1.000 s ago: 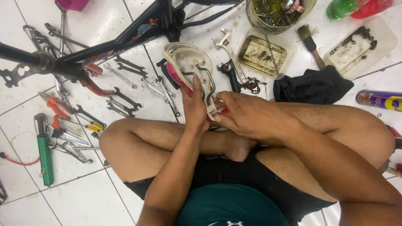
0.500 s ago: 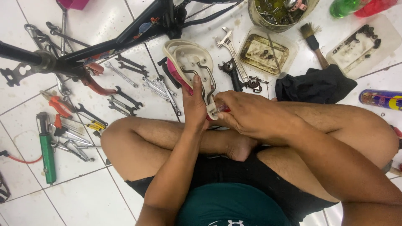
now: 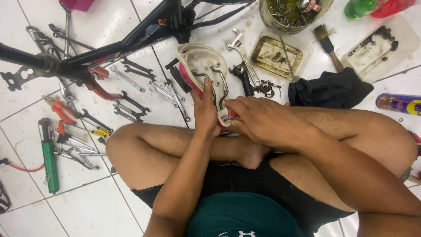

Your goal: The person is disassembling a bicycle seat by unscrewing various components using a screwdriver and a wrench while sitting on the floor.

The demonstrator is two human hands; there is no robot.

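I sit cross-legged on a white tiled floor. An upturned bicycle saddle [image 3: 199, 66], cream underside with metal rails and a pink edge, lies in front of my knees. My left hand [image 3: 204, 109] grips its near end from the left. My right hand [image 3: 258, 118] is closed at the saddle's near tip, fingers pinched on a small red-tipped tool or part that is mostly hidden.
A black bicycle frame [image 3: 114, 44] lies across the top left. Several wrenches [image 3: 131, 101], pliers [image 3: 59, 112] and a green pump [image 3: 49, 160] lie at left. Trays [image 3: 276, 55], a tin of parts [image 3: 291, 11], a brush [image 3: 329, 44], a black rag [image 3: 329, 90] and a spray can [image 3: 399, 103] lie at right.
Both hands stay on the saddle's near end with only slight shifts. The view has drifted a little.
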